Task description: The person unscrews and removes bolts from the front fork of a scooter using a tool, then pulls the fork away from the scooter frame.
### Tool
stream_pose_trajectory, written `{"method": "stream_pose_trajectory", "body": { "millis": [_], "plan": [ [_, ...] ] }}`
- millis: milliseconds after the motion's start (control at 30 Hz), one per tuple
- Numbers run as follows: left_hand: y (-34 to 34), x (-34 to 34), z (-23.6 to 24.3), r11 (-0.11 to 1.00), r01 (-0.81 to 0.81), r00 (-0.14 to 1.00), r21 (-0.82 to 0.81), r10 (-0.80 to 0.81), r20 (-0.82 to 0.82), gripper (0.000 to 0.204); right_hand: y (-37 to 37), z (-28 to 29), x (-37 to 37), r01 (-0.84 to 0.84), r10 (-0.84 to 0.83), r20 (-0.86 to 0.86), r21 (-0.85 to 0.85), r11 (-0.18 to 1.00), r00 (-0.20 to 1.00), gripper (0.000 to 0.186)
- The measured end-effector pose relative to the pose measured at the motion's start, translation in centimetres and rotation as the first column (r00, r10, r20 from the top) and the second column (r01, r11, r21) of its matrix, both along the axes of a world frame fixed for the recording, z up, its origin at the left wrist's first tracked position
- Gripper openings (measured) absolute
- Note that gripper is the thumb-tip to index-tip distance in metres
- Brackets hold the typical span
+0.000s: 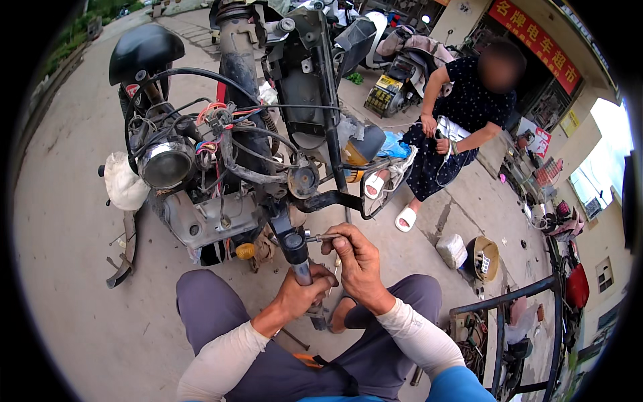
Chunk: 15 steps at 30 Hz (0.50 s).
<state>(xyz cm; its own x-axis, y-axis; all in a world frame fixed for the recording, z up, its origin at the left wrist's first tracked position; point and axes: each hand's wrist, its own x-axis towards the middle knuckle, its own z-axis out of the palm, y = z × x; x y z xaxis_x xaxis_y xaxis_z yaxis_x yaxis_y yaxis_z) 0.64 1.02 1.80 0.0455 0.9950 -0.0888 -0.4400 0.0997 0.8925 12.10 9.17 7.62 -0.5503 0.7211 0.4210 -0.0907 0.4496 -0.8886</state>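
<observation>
Leftmost, a white cover (126, 182) hung beside the motorcycle front end, above a curved metal piece (127, 249) on the concrete ground (74, 221). To the right were the round headlight (166, 165), exposed wiring (213, 120), a grey metal housing (211, 216) and an orange lamp (246, 251).

Near the centre, the left hand (298, 293) was closed around a metal tube (301, 271), its fingers wrapped about the shaft. The tube was located below the motorcycle frame, between the person's knees. Its long axis ran from the frame downward, tilting slightly rightward in the view; the upper part carried a dark collar (294, 242), and the lower end pointed toward the ground.

Next, the right hand (358, 261) held a slim metal rod (325, 237) in a narrow pinch between thumb and fingers. The rod lay nearly crosswise to the tube, its left end directed at the collar's side; contact at that end could not be confirmed.

Further right, a seated person (469, 100) wore white sandals (406, 219). A pale block (451, 251) stood just beside a round basin (494, 249).
</observation>
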Motion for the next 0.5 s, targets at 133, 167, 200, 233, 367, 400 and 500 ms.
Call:
{"method": "stream_pose_trajectory", "body": {
  "millis": [133,167,200,233,367,400,500],
  "plan": [
    [0.1,0.3,0.3,1.000,0.003,1.000,-0.026,-0.003,0.005,0.014,0.5,-0.8,0.3,-0.001,0.002,-0.060,0.014,1.000,0.998,0.020],
    [0.0,0.2,0.0,1.000,0.004,1.000,-0.025,-0.004,0.006,0.014,0.5,-1.2,0.4,-0.004,0.005,-0.049,0.012,1.000,0.999,0.019],
    [0.0,0.3,-0.2,1.000,0.007,1.000,-0.024,-0.007,0.007,0.015,0.6,-1.4,0.4,-0.013,0.013,-0.061,0.011,1.000,0.998,0.018],
    [0.1,0.3,-0.2,1.000,0.004,1.000,-0.030,-0.004,0.009,0.015,0.7,-1.5,0.2,-0.020,0.021,-0.073,0.011,1.000,0.997,0.017],
    [0.0,0.2,0.0,0.999,0.013,1.000,-0.034,-0.014,-0.007,0.017,2.0,-1.2,0.4,-0.031,0.027,0.019,0.223,0.974,0.999,0.012],
    [0.0,0.2,0.0,0.999,0.020,1.000,-0.029,-0.021,-0.013,0.017,2.8,-0.9,0.6,-0.044,0.031,0.038,0.389,0.920,0.999,0.012],
    [0.1,0.4,0.0,0.999,0.028,0.999,-0.039,-0.029,-0.029,0.018,5.1,0.0,0.8,-0.108,0.046,0.108,0.682,0.724,0.993,0.016]
  ]
}}
